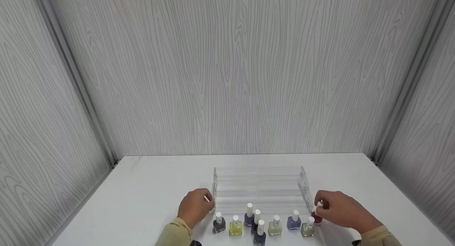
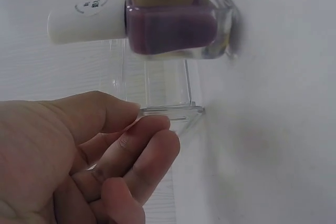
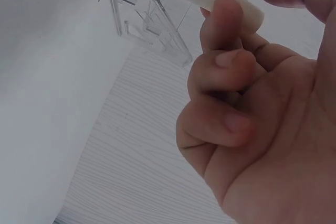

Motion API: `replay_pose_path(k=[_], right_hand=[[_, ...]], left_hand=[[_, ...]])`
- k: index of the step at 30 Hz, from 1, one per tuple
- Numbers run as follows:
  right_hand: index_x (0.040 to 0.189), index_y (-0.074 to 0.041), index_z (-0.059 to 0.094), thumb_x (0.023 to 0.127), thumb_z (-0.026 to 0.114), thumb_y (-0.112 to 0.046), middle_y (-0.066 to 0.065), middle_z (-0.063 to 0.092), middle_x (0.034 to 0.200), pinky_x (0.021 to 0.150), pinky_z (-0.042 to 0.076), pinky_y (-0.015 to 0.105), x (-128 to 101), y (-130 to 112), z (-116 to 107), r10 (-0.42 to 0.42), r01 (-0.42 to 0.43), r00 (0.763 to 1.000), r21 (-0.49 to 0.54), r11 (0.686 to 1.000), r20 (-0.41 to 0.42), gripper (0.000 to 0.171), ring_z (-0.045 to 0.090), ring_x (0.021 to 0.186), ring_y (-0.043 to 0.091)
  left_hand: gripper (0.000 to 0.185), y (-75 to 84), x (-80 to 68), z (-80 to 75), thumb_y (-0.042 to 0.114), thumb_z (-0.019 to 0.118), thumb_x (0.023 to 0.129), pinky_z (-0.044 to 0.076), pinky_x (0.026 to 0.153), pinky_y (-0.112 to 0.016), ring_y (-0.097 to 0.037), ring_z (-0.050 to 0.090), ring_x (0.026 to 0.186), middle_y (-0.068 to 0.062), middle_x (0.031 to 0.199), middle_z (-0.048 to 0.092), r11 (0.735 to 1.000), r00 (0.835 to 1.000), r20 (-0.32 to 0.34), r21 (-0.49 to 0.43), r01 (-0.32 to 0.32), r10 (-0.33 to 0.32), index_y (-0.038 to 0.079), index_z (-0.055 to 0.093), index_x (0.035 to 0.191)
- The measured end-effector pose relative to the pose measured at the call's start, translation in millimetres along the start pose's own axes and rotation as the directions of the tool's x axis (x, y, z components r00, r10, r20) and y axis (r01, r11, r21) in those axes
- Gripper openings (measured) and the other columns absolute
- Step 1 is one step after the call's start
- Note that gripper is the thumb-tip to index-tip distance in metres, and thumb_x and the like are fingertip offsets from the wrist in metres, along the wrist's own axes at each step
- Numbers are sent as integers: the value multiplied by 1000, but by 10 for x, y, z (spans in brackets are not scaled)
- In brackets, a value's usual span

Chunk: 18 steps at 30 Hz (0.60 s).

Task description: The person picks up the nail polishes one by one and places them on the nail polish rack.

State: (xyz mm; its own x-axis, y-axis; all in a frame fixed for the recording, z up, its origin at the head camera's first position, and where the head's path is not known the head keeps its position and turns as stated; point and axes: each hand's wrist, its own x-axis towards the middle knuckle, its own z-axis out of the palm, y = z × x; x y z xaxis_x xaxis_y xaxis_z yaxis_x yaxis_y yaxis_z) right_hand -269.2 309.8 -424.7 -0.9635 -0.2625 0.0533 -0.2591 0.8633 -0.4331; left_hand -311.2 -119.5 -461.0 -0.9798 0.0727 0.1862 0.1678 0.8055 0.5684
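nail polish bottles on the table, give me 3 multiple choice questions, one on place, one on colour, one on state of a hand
1. Where do the nail polish bottles stand?
A. on the top step of the rack
B. on the table in front of the clear rack
C. against the back wall

2. What colour is the polish in the bottle at the right hand?
A. red
B. yellow
C. green

3. What is the left hand doing?
A. lying flat, far from the rack
B. lifting a yellow bottle
C. resting at the rack's left end, holding no bottle

Answers: 1 B, the rack's steps are bare. 2 A, the right wrist view shows red polish under the pinched white cap. 3 C, its curled fingers meet the rack's edge.
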Motion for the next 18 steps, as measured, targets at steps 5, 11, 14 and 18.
replay_pose_path(k=[5, 11, 14, 18], right_hand=[[90, -23, 63, 87, 65, -14, -9, 55, 74, 57, 39, 30, -3, 17, -5, -34, 34, 999, -17, 999, -7, 10, 48, 63, 8], [88, -24, 61, 87, 67, -12, -10, 54, 73, 56, 39, 28, 2, 18, -15, -66, 65, 998, -11, 998, -23, 13, 47, 64, 6], [88, -23, 61, 88, 68, -12, -10, 54, 73, 56, 39, 28, 1, 21, -18, -77, 77, 997, -6, 997, -27, 13, 46, 63, 6], [87, -23, 62, 90, 69, -12, -11, 53, 72, 55, 39, 27, 0, 27, -24, -90, 91, 995, 12, 996, -37, 13, 46, 63, 5]], left_hand=[[11, -3, -4, -22, 13, 75, 89, 46, 57, -32, -11, 59, 60, 4, 72, 64, 1000, 1000, 28, -20, -8, 9, 14, 66, 83], [11, -27, -9, -51, 12, 74, 90, 46, 56, -32, -11, 62, 58, 5, 69, 66, 998, 996, 87, -62, -7, 13, 14, 65, 84], [11, -36, -3, -59, 12, 73, 90, 46, 56, -32, -11, 62, 58, 6, 68, 66, 998, 994, 111, -68, -3, 11, 14, 65, 84], [11, -38, -4, -77, 12, 73, 90, 46, 58, -33, -11, 62, 58, 6, 68, 66, 997, 992, 126, -72, -6, 15, 15, 64, 83]])
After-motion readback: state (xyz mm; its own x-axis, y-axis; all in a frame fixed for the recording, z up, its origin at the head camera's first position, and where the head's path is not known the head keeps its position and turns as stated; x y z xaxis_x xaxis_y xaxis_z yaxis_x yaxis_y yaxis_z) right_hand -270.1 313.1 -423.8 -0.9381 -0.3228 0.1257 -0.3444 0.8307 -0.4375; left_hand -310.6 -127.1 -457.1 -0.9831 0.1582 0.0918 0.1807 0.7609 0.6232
